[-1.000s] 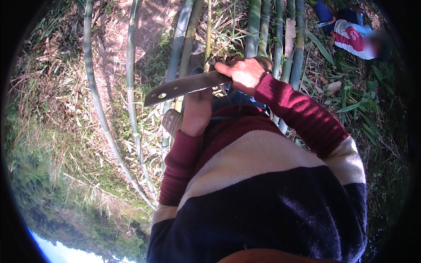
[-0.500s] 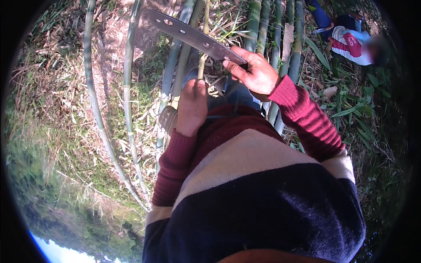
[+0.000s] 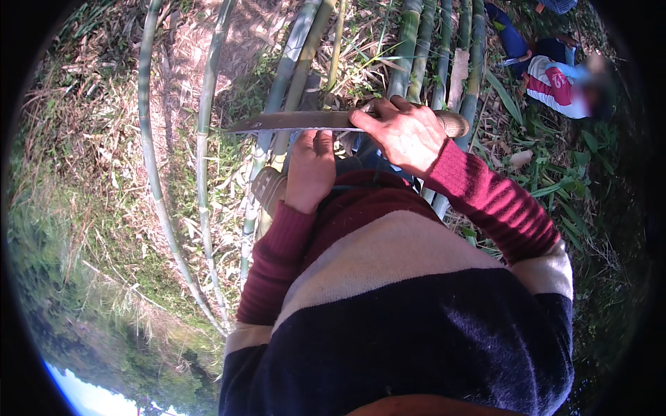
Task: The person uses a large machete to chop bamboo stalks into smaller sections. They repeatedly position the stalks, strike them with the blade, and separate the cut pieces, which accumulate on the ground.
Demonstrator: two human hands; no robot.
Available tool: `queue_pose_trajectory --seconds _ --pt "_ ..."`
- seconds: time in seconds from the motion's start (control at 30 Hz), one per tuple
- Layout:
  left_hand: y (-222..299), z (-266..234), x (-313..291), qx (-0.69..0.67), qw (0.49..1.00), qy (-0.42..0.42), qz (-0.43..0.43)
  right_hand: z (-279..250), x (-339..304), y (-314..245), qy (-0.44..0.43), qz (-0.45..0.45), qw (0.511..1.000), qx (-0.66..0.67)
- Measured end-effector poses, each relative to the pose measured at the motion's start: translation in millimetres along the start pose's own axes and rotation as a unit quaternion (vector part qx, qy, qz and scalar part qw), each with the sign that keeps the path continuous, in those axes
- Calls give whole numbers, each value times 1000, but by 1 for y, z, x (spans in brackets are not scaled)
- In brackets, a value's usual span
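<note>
Cutting, seemingly | right hand (image 3: 406,137) holds knife (image 3: 298,121) | left hand (image 3: 311,172) apparently grips thin stalk (image 3: 338,45) | next stroke needs finger clearance

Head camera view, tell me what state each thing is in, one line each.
Right hand: closed around the machete
Machete: unsheathed, blade roughly level across the view
Left hand: curled closed, apparently on the thin stem
Thin stem: yellowish, lower end hidden
Green bamboo stems: standing
Dry leaves: scattered on the ground
</note>
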State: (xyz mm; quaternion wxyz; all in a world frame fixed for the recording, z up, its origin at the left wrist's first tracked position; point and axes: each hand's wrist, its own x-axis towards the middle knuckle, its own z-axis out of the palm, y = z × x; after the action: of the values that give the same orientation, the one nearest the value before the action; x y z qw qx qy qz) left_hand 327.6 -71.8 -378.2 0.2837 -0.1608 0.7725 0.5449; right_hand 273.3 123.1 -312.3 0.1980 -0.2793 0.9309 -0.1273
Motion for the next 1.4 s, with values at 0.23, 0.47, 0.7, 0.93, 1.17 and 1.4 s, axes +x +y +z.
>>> queue_pose_trajectory --seconds 0.23,0.47,0.7,0.93,1.17,1.4 --pt "19 -2 -4 34 997 29 59 2 5 6 -33 -40 998 -45" --pt "15 2 -8 67 996 22 55 -14 21 -11 -120 -39 989 -75" --pt "13 6 -10 114 991 39 55 -18 33 -14 -123 -36 987 -93" --pt "21 2 -4 86 995 49 14 -12 40 -8 -64 -1 997 32" --pt "22 2 -6 126 991 50 16 -24 47 -16 -102 0 995 9" --pt "20 6 -9 129 990 53 8 -16 51 -14 -163 5 987 -3"
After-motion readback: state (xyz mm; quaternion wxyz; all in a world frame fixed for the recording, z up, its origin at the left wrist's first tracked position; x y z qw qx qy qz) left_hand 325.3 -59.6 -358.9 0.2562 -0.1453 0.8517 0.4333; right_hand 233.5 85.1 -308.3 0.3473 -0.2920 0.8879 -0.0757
